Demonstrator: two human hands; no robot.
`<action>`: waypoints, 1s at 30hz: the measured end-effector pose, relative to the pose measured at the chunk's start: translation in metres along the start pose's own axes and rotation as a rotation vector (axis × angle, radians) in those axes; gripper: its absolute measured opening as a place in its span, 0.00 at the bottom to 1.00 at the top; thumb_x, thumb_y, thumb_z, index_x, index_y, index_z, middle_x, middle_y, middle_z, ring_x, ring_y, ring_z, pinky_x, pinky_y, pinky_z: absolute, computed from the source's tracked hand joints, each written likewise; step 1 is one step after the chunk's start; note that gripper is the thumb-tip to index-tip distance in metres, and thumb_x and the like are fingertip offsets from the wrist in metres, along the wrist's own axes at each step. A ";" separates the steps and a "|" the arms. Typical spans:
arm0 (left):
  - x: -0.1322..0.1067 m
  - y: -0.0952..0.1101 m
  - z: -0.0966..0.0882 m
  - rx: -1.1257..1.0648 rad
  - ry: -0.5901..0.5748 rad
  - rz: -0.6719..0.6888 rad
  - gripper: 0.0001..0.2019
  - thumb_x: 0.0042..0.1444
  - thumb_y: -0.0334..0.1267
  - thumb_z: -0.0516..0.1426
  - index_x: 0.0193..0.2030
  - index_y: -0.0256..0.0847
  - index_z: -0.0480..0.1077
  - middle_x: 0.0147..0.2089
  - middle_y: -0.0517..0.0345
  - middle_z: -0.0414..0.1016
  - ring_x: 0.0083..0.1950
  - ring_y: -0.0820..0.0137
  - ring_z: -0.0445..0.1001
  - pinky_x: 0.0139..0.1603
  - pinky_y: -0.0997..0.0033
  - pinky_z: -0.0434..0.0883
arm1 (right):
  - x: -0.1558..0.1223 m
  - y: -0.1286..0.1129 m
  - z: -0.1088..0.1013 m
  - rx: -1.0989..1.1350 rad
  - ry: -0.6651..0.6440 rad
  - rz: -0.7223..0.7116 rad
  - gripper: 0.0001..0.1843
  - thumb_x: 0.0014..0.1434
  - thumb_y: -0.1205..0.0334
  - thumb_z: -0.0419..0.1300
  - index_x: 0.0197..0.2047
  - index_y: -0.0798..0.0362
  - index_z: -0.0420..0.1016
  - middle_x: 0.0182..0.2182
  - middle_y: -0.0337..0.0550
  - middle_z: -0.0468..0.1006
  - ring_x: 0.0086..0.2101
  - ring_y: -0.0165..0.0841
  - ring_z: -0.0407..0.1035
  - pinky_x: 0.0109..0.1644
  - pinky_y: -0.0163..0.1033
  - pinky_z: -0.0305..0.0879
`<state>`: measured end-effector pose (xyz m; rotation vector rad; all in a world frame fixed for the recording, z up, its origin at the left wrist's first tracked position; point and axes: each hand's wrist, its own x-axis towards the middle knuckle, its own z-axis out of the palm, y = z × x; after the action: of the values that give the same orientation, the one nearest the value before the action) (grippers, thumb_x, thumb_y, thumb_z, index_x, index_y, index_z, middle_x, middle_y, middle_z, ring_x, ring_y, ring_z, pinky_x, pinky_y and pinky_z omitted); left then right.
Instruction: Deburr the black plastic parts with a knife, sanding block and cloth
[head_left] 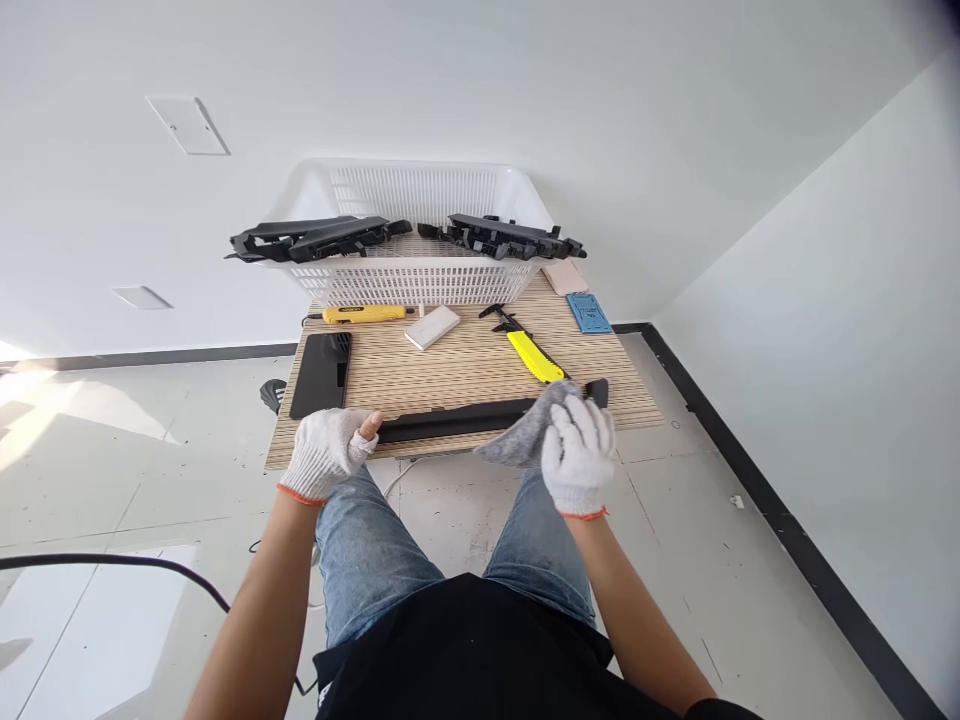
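Note:
A long black plastic trim strip [450, 420] lies across the near edge of the wooden table. My left hand [334, 442], in a white knitted glove with the thumb tip bare, is closed on the strip's left end. In my gloved right hand [577, 455] is a grey cloth [529, 430], pinched by the fingers and hanging over the strip toward its right end. The cloth and the hand hide part of the strip there. Just behind it on the table rests a yellow-handled trimming tool [534, 355] with a black head.
At the back, a white plastic basket [412, 280] carries several black trim parts [502, 238]. A yellow tool [365, 314], a white box [433, 327], a black phone-like slab [319, 385] and a blue card [589, 313] lie on the table [420, 370]. A black cable [112, 558] crosses at left.

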<state>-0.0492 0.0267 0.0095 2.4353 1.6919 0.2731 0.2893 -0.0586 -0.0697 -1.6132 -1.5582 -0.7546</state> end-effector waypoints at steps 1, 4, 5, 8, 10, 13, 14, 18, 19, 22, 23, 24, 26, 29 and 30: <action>0.000 0.000 0.000 0.000 -0.002 -0.004 0.33 0.66 0.59 0.36 0.17 0.43 0.61 0.17 0.54 0.59 0.22 0.67 0.60 0.28 0.65 0.49 | 0.000 0.012 -0.001 -0.044 -0.004 0.048 0.13 0.66 0.62 0.59 0.51 0.53 0.80 0.54 0.51 0.81 0.58 0.46 0.71 0.66 0.58 0.63; 0.000 0.001 -0.001 -0.001 -0.006 -0.012 0.33 0.66 0.59 0.37 0.17 0.43 0.60 0.17 0.54 0.59 0.23 0.67 0.61 0.28 0.65 0.49 | -0.002 0.031 0.000 -0.110 -0.011 0.180 0.15 0.68 0.61 0.55 0.52 0.54 0.80 0.53 0.53 0.80 0.56 0.46 0.73 0.65 0.58 0.65; 0.001 0.001 -0.001 -0.004 -0.009 -0.012 0.32 0.66 0.59 0.37 0.17 0.43 0.59 0.17 0.54 0.59 0.22 0.67 0.60 0.28 0.65 0.49 | -0.002 0.031 0.001 -0.106 -0.017 0.200 0.16 0.68 0.61 0.55 0.52 0.54 0.80 0.54 0.54 0.80 0.56 0.46 0.73 0.65 0.59 0.65; 0.001 0.002 -0.002 -0.011 -0.010 -0.011 0.32 0.65 0.59 0.36 0.16 0.43 0.58 0.16 0.54 0.59 0.21 0.67 0.59 0.28 0.65 0.49 | -0.001 0.004 0.005 -0.015 -0.051 0.165 0.16 0.67 0.61 0.56 0.53 0.52 0.80 0.56 0.52 0.79 0.60 0.47 0.68 0.66 0.60 0.63; 0.001 0.002 -0.002 -0.008 0.005 -0.005 0.33 0.65 0.60 0.36 0.16 0.43 0.58 0.16 0.54 0.60 0.21 0.67 0.59 0.27 0.65 0.49 | -0.002 -0.033 0.007 0.094 -0.056 0.082 0.15 0.65 0.61 0.58 0.53 0.49 0.80 0.55 0.49 0.79 0.61 0.47 0.67 0.68 0.61 0.60; 0.001 0.002 -0.002 -0.003 0.026 0.012 0.32 0.65 0.60 0.37 0.16 0.43 0.59 0.17 0.53 0.61 0.21 0.67 0.60 0.27 0.65 0.49 | -0.003 -0.101 0.010 0.297 -0.114 -0.007 0.17 0.65 0.61 0.58 0.54 0.47 0.79 0.54 0.46 0.80 0.60 0.45 0.67 0.70 0.59 0.57; 0.001 0.002 -0.003 -0.003 0.030 0.016 0.32 0.66 0.59 0.37 0.16 0.43 0.59 0.17 0.53 0.62 0.21 0.67 0.60 0.27 0.65 0.49 | -0.003 -0.122 0.012 0.355 -0.144 -0.043 0.18 0.65 0.59 0.58 0.56 0.48 0.79 0.55 0.46 0.80 0.60 0.45 0.67 0.71 0.59 0.55; 0.002 0.003 -0.006 -0.012 0.027 0.021 0.32 0.65 0.58 0.37 0.17 0.43 0.60 0.17 0.53 0.62 0.21 0.68 0.59 0.27 0.66 0.49 | -0.003 -0.183 0.020 0.481 -0.249 -0.168 0.22 0.66 0.55 0.58 0.59 0.51 0.77 0.58 0.47 0.78 0.62 0.46 0.64 0.72 0.57 0.52; 0.002 0.003 -0.006 -0.012 0.028 0.022 0.32 0.65 0.58 0.37 0.17 0.43 0.60 0.17 0.53 0.62 0.21 0.68 0.59 0.27 0.66 0.50 | -0.003 -0.189 0.021 0.491 -0.300 -0.188 0.23 0.66 0.55 0.58 0.61 0.52 0.76 0.60 0.48 0.77 0.63 0.46 0.63 0.72 0.57 0.52; 0.003 0.003 -0.006 -0.010 0.032 0.025 0.31 0.65 0.58 0.37 0.17 0.43 0.59 0.17 0.53 0.62 0.21 0.68 0.58 0.27 0.66 0.49 | -0.004 -0.190 0.022 0.501 -0.346 -0.203 0.25 0.66 0.55 0.59 0.63 0.52 0.74 0.61 0.49 0.76 0.64 0.46 0.62 0.72 0.57 0.52; 0.003 0.003 -0.006 -0.011 0.030 0.025 0.30 0.65 0.57 0.37 0.17 0.43 0.58 0.17 0.53 0.62 0.21 0.68 0.58 0.28 0.66 0.49 | -0.005 -0.185 0.021 0.495 -0.326 -0.185 0.25 0.66 0.55 0.59 0.64 0.51 0.74 0.61 0.48 0.76 0.64 0.46 0.63 0.72 0.57 0.52; 0.003 0.003 -0.005 -0.014 0.027 0.023 0.30 0.65 0.57 0.37 0.17 0.44 0.57 0.17 0.53 0.61 0.21 0.68 0.58 0.28 0.66 0.49 | -0.006 -0.177 0.019 0.479 -0.308 -0.151 0.25 0.66 0.55 0.59 0.64 0.51 0.73 0.62 0.48 0.76 0.64 0.47 0.62 0.73 0.57 0.51; 0.002 0.003 -0.004 -0.017 0.020 0.012 0.29 0.64 0.57 0.37 0.17 0.44 0.55 0.17 0.53 0.60 0.21 0.68 0.57 0.28 0.65 0.49 | -0.007 -0.152 0.014 0.415 -0.281 -0.053 0.26 0.66 0.55 0.59 0.65 0.51 0.72 0.62 0.50 0.75 0.65 0.48 0.61 0.73 0.60 0.50; 0.001 0.002 -0.003 -0.024 0.014 0.000 0.29 0.64 0.58 0.36 0.17 0.44 0.53 0.17 0.54 0.59 0.21 0.68 0.56 0.28 0.65 0.49 | -0.009 -0.095 0.003 0.260 -0.192 0.081 0.23 0.66 0.58 0.59 0.63 0.54 0.74 0.59 0.55 0.76 0.65 0.52 0.62 0.70 0.66 0.52; 0.001 0.002 -0.003 -0.027 0.010 0.002 0.29 0.64 0.58 0.36 0.18 0.44 0.53 0.17 0.54 0.59 0.21 0.68 0.57 0.28 0.66 0.49 | -0.010 -0.073 0.000 0.199 -0.149 0.114 0.21 0.67 0.59 0.58 0.61 0.54 0.75 0.58 0.55 0.77 0.64 0.52 0.63 0.69 0.67 0.54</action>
<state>-0.0477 0.0273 0.0132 2.4209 1.6784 0.3078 0.2160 -0.0666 -0.0694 -1.6239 -1.5758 -0.4122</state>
